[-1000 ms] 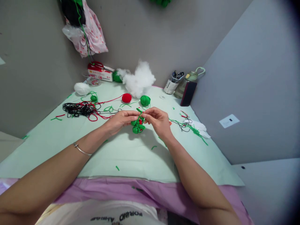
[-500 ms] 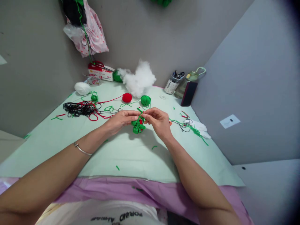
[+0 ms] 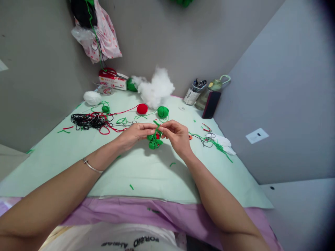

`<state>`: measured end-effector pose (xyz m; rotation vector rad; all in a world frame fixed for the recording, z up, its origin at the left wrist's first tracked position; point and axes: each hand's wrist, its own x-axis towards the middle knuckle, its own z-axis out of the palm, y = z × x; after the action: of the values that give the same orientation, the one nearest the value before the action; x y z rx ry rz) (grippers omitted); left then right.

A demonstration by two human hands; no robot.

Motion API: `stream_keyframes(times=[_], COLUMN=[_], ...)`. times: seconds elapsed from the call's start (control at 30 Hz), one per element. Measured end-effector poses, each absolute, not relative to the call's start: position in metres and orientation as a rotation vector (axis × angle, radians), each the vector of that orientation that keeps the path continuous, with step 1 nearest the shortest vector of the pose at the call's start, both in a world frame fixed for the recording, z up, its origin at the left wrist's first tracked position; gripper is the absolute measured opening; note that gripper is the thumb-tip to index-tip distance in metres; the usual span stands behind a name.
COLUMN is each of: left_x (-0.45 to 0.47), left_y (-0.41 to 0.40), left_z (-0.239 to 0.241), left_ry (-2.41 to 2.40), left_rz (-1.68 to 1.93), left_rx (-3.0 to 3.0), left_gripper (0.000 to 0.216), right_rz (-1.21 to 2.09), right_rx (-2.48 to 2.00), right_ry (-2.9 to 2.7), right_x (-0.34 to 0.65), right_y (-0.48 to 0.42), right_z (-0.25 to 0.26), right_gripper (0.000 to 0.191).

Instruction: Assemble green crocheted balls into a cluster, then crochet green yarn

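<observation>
Between my two hands hangs a small green crocheted piece with red parts, held above the middle of the table. My left hand pinches its upper left side between thumb and fingers. From the right, my right hand pinches green yarn at the top of the piece, its fingertips nearly meeting the left ones. A short green yarn end sticks up above the fingertips. The fingers hide part of the piece, and I cannot make out a tool in either hand.
Behind my hands lie a red yarn ball, a green yarn ball and white stuffing. Tangled black yarn is at left. At right are yarn scraps, a phone, a pen cup and a bottle.
Almost nothing differs. Both hands keep their pinch on the crocheted piece, and the whole view has shifted very slightly.
</observation>
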<state>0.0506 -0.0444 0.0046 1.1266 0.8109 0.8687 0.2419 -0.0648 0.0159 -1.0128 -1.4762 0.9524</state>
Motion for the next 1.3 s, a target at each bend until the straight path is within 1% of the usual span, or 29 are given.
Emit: stream_keyframes(times=[0.33,0.77,1.0,1.3], left_x=[0.051,0.0511,0.0509,0.0507], left_y=[-0.0444,-0.0447,-0.0449,-0.0453], left_z=[0.0062,0.0065,0.0073,0.0093], left_ry=[0.82,0.827,0.839,0.848], left_rz=[0.858,0.862,0.873,0.868], left_rx=[1.157,1.126,1.133,1.147], left_gripper=[0.033,0.032,0.033,0.036], right_rz=[0.966,1.007,0.986,1.021], right_rx=[-1.015,-1.022,-1.015,-1.007], right_ry=[-1.477,-1.468,-1.473,-1.436], right_x=[0.2428,0.2427,0.2446,0.2433], right_y=[-0.0645,-0.0663,-0.0649,-0.0646], right_z=[0.0195,0.0221,0.021,0.0226], right_gripper=[0.028,0.024,0.018,0.02])
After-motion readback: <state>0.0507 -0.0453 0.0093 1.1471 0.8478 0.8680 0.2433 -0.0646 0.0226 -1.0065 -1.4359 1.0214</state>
